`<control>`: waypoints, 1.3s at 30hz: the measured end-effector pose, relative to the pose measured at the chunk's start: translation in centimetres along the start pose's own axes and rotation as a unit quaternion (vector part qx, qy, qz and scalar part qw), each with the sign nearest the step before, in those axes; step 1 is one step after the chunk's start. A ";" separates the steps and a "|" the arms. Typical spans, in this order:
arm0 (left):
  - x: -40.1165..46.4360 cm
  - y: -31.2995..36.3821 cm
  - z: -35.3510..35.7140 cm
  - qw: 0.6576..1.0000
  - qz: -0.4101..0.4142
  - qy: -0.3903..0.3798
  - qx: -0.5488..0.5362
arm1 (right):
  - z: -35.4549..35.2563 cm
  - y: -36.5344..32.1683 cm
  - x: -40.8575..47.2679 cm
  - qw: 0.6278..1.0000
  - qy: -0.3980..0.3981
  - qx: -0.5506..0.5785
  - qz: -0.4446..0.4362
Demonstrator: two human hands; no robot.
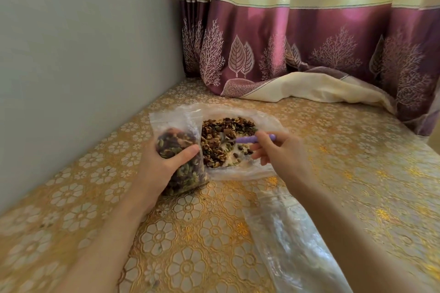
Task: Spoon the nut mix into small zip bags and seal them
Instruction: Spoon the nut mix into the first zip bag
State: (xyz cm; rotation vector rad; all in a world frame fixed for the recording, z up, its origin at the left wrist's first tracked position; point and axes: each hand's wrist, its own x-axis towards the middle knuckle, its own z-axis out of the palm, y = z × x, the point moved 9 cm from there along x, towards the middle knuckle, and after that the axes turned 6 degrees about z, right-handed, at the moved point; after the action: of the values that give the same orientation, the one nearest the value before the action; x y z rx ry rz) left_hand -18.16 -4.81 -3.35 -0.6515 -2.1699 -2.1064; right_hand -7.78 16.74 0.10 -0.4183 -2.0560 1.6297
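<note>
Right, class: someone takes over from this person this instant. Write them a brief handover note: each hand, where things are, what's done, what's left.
Left hand grips the small zip bag, upright on the table, well filled, top unsealed.
Right hand holds the purple spoon, its bowl in the nut mix lying on the large open bag.
More clear plastic lies near the right forearm.
Done: bag mostly filled.
Left: top up if needed, seal it, fill more bags.

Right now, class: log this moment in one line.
left hand holds zip bag | right hand holds spoon in nut mix
</note>
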 end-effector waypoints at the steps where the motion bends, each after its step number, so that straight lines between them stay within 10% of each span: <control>1: 0.0 0.0 0.0 1.000 -0.001 0.001 0.000 | 0.5 0.6 0.0 0.999 -0.020 0.023 0.027; 13: 0.0 0.2 0.1 1.000 -0.002 -0.009 0.016 | -1.0 3.2 0.1 0.961 0.005 0.216 0.174; 39: -0.8 0.9 1.9 0.996 -0.006 -0.089 0.003 | -1.8 -6.5 -1.1 0.979 -0.091 0.183 -0.011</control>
State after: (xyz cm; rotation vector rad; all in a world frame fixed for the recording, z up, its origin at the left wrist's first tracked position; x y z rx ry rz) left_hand -16.68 -3.23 -2.91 -0.8570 -2.2727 -2.1226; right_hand -5.52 16.12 6.49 -0.1191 -1.8151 2.0445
